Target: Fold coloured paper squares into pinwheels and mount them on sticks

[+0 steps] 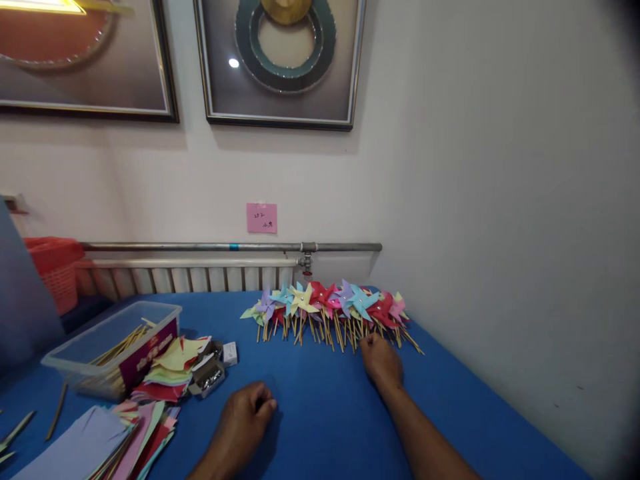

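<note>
Many paper pinwheels on thin wooden sticks lie in a row (303,300) at the back of the blue table. My right hand (381,360) is closed at the lower stick ends, below a light blue pinwheel (361,302); its fingers appear to be round that pinwheel's stick, though they partly hide it. My left hand (245,420) rests low over the table in a loose fist, with nothing visible in it. Left of it stand a small open box of shiny metal pins (207,379) and a pile of cut coloured paper (173,363).
A clear plastic bin (165,313) holding wooden sticks stands at the left. Paper sheets (75,443) and scissors (15,430) lie at the near left. Behind the table are a radiator (200,277), a pipe (200,247) and a red basket (55,267). A wall (500,233) borders the right side.
</note>
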Tool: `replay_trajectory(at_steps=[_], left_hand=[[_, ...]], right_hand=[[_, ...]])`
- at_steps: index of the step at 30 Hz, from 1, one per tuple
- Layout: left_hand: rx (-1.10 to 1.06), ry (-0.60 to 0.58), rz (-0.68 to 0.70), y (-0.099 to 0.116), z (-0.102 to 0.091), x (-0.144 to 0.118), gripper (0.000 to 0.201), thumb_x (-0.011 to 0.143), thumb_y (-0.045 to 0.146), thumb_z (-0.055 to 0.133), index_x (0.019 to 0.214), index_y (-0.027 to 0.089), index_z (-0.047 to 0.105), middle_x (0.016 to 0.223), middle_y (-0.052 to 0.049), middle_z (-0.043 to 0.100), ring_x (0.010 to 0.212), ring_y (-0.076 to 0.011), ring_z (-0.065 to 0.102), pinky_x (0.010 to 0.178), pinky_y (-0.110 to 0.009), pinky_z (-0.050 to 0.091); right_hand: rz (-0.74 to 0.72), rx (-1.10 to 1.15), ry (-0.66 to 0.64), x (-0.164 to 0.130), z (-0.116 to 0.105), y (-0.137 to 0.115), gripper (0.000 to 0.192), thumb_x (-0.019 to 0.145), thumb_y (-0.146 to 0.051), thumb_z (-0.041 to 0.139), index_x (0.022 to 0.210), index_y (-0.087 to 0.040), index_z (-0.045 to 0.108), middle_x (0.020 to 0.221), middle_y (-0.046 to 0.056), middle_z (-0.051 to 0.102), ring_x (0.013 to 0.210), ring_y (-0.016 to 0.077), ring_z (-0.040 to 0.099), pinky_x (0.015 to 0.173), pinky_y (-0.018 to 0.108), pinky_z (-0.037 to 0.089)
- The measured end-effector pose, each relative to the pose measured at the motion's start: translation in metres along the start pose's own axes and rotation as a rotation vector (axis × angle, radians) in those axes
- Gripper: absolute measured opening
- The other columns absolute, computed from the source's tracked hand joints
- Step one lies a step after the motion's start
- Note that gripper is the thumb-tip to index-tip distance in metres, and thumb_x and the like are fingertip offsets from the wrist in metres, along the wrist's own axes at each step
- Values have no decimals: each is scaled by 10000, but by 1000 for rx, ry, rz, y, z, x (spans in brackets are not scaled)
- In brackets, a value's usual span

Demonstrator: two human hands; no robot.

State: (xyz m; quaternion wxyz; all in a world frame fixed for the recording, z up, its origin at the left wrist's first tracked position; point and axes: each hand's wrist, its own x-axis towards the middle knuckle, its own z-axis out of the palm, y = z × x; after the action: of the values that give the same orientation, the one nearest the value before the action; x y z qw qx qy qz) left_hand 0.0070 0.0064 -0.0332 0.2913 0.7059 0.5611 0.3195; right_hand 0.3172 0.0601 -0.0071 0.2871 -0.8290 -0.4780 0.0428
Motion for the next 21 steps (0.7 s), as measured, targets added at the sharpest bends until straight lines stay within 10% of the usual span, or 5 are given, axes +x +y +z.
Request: replay_trajectory(at_steps=[21], left_hand=[[70,-20,40,0,-1,-2,172,824,272,513,672,200,551,699,-1,606,706,-175,550,663,-269,314]], right_hand=[[-18,5,41,-1,2,2,218,913,-353,539,795,-233,677,780,67,752,790,238,707,670,301,398]])
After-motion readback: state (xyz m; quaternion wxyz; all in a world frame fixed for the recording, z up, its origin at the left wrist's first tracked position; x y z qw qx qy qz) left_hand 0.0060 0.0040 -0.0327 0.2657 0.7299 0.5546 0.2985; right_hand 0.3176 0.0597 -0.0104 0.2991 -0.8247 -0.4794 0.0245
